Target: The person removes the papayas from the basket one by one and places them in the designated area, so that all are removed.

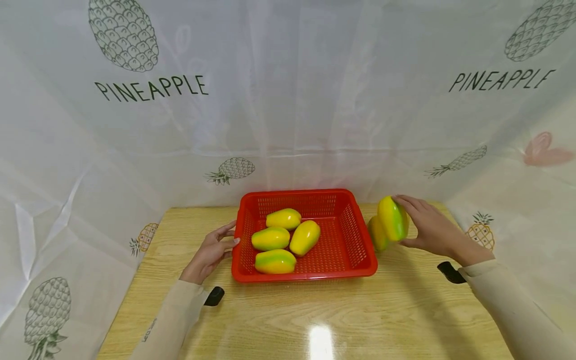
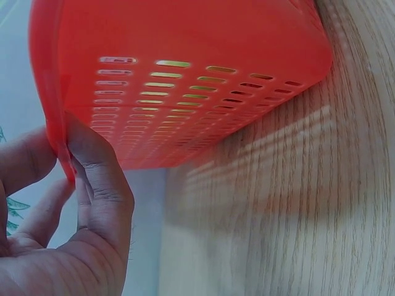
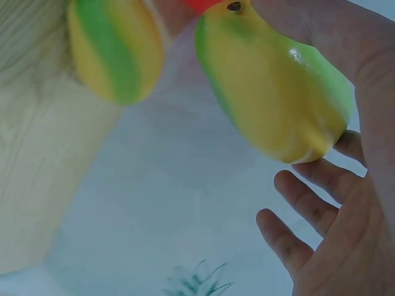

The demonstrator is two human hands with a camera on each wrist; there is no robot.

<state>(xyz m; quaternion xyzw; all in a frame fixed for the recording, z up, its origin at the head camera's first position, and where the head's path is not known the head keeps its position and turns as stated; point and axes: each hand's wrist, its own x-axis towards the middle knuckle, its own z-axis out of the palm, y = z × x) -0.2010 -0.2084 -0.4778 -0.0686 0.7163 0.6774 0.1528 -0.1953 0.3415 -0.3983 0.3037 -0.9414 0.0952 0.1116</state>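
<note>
A red plastic basket (image 1: 333,245) with slotted walls stands on the table, holding several yellow-green papayas (image 1: 271,239). At its left side my left hand (image 1: 215,252) pinches the rim (image 2: 49,80) between thumb and fingers. To the right of the basket, my right hand (image 1: 427,227) grips one papaya (image 1: 392,218) by thumb and fingers, lifted above the table. Behind that one, another papaya (image 1: 377,235) lies on the table beside the basket's right wall. In the right wrist view, the held papaya (image 3: 271,86) shows its dark stem spot; some fingertips stand off it.
The wooden table (image 1: 288,315) ends at the back against a white sheet (image 1: 297,125) printed with pineapples, which also hangs along both sides. A black wrist device (image 1: 214,296) sits by the left cuff, and another (image 1: 451,273) by the right cuff.
</note>
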